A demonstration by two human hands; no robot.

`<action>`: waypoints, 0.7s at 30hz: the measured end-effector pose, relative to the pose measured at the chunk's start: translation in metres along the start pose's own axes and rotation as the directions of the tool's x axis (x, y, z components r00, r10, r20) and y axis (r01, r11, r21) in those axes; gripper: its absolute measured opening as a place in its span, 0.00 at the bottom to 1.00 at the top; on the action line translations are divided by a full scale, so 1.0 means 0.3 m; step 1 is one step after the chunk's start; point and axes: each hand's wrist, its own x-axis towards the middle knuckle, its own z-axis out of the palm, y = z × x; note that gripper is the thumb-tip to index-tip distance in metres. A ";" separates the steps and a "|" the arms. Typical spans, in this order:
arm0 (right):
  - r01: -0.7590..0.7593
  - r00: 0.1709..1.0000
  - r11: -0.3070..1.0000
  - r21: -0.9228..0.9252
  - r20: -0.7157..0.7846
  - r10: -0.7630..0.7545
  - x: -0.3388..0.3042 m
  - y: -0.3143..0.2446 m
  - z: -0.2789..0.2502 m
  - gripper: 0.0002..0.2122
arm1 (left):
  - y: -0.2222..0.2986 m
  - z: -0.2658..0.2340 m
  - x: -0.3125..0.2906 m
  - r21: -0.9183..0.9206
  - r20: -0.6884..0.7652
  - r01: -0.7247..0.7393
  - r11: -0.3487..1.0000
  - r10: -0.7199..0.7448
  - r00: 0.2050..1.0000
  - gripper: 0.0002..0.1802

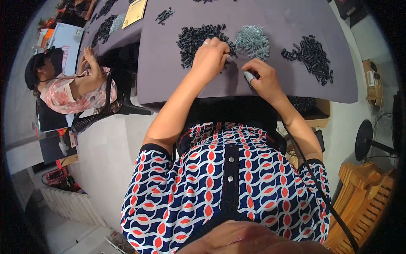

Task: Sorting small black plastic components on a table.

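Observation:
My left hand (210,57), a ring on one finger, reaches over the right side of a heap of small black tube-like pieces (194,40). Its fingers are closed together at the heap's edge; black pieces lie by the fingertips, but what they grip is hidden. My right hand (264,79) is curled near the table's front edge. Some small clear, silvery pieces (249,76) show inside its bent fingers. Just beyond it lies a pile of the same clear pieces (253,41), right of the black heap.
Another black pile (311,59) is on the right of the grey-covered table (165,80). A few black pieces (165,15) lie at the far left. At an adjoining table a person (76,86) sits near more piles and a yellow card (135,12). A box (320,111) stands below the table's right side.

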 end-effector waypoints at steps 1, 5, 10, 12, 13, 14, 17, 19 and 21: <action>0.001 1.000 1.000 -0.002 0.001 -0.001 0.003 0.003 -0.001 0.11 | 0.010 -0.013 -0.016 -0.001 -0.003 0.001 1.000 -0.001 1.000 0.08; 0.012 1.000 0.999 0.043 0.001 -0.012 -0.003 0.020 0.009 0.12 | 0.050 -0.068 -0.118 -0.818 0.332 0.463 0.341 -0.378 0.864 0.06; -0.089 0.996 0.983 0.164 0.031 0.085 0.007 0.017 0.006 0.12 | 0.076 -0.074 -0.235 -0.885 0.376 0.449 0.120 -0.384 0.843 0.10; -0.140 0.990 0.927 0.349 0.021 0.141 0.014 -0.015 0.014 0.11 | 0.089 -0.057 -0.258 -0.891 0.351 0.437 0.122 -0.424 0.835 0.10; -0.138 0.990 0.929 0.344 0.024 0.138 0.019 -0.037 0.014 0.11 | 0.095 -0.054 -0.266 -0.880 0.363 0.457 0.131 -0.435 0.824 0.10; -0.173 0.985 0.908 0.383 0.082 0.153 0.025 -0.066 0.012 0.10 | 0.101 -0.051 -0.272 -0.867 0.378 0.479 0.139 -0.444 0.813 0.10; -0.204 0.973 0.910 0.361 0.176 0.149 0.038 -0.144 0.010 0.09 | 0.133 -0.048 -0.281 -0.840 0.356 0.493 0.226 -0.455 0.816 0.09; -0.196 0.967 0.932 0.303 0.215 0.134 0.034 -0.167 0.003 0.09 | 0.146 -0.043 -0.290 -0.810 0.334 0.498 0.309 -0.456 0.825 0.09; -0.145 0.963 0.976 0.160 0.250 0.101 0.030 -0.175 -0.002 0.09 | 0.155 -0.039 -0.301 -0.745 0.266 0.476 0.468 -0.445 0.855 0.09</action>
